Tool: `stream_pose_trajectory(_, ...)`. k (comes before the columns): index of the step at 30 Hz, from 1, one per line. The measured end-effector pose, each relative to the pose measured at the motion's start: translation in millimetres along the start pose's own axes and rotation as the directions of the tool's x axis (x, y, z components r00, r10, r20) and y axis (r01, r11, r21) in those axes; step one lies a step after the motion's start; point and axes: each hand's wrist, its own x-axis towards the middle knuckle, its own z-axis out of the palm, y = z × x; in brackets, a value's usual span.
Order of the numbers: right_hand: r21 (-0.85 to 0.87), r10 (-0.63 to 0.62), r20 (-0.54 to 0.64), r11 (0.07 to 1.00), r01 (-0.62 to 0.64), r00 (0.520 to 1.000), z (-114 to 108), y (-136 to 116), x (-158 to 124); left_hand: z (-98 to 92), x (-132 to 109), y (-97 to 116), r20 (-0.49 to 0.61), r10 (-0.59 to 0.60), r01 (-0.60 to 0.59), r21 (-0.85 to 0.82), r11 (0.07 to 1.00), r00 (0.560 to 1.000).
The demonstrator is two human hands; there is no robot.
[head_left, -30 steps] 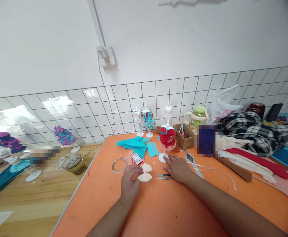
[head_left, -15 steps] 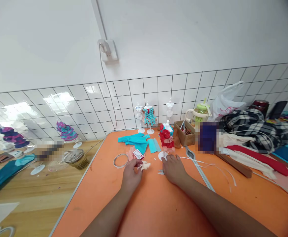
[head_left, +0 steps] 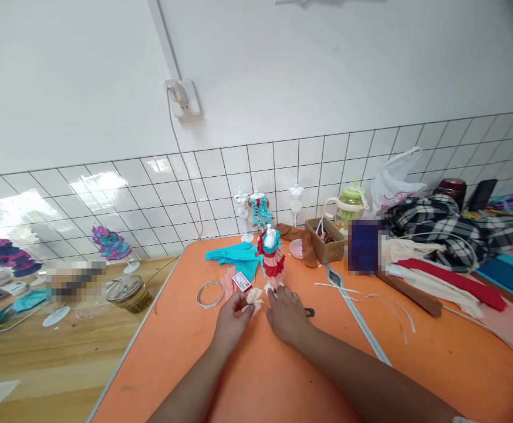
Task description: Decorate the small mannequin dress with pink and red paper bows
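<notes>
Red-dressed mannequin point(head_left: 274, 262) shifted left | right hand point(head_left: 287, 316) mostly hides base point(head_left: 269, 287), snips point(head_left: 310, 312)

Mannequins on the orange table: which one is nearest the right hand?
The mannequin in the red-and-pink dress, just beyond the right hand; the other three stand back by the tiled wall.

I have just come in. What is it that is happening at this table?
Someone is working bare-handed at the orange table. The left hand pinches a small cream ruffled piece. The right hand is at the foot of a small mannequin in a red and pink ruffled dress; its grip there is hard to tell. The mannequin stands upright. Turquoise cloth, a white and red box and a ring-shaped roll lie nearby.
</notes>
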Motion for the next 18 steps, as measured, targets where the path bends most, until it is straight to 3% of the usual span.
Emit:
stream_pose_trajectory(2,-0.027,0.017,-0.003,0.999,-0.017,1.0,2.0,-3.9,1.4,1.1,1.2,0.6,0.039,-0.102,0.109,-0.263,0.959,0.994)
stream_pose_trajectory(5,-0.041,0.005,0.0,0.999,-0.005,1.0,1.9,-10.1,5.4,4.8,0.9,1.3,0.095,-0.173,0.197,-0.562,0.804,0.98)
stream_pose_trajectory(8,-0.036,0.016,-0.003,0.999,-0.016,1.0,0.3,-18.2,10.3,9.5,-0.8,-0.1,0.124,-0.22,0.243,-0.688,0.683,0.968)
stream_pose_trajectory(10,-0.038,0.032,-0.007,0.999,-0.032,0.999,0.3,-23.1,11.7,10.7,-1.2,-1.8,0.067,-0.23,0.212,-0.684,0.698,0.971)
stream_pose_trajectory(12,-0.041,0.028,-0.016,0.999,-0.029,0.999,0.7,-25.1,9.9,8.7,-0.8,-2.8,-0.057,-0.175,0.115,-0.551,0.826,0.983)
stream_pose_trajectory(14,-0.04,-0.003,-0.032,0.999,0.002,0.999,-1.0,-22.9,4.1,3.7,-0.2,-2.0,-0.165,-0.021,-0.019,-0.24,0.971,0.986)
stream_pose_trajectory(15,-0.034,-0.028,-0.04,0.999,0.026,0.999,-3.4,-20.0,-0.1,0.7,0.0,-1.0,-0.174,0.08,-0.089,-0.043,0.995,0.982)
stream_pose_trajectory(18,0.004,-0.092,-0.046,0.996,0.092,0.995,-18.5,-3.6,-15.2,-5.5,-0.9,2.0,-0.021,0.281,-0.246,0.425,0.871,0.959)
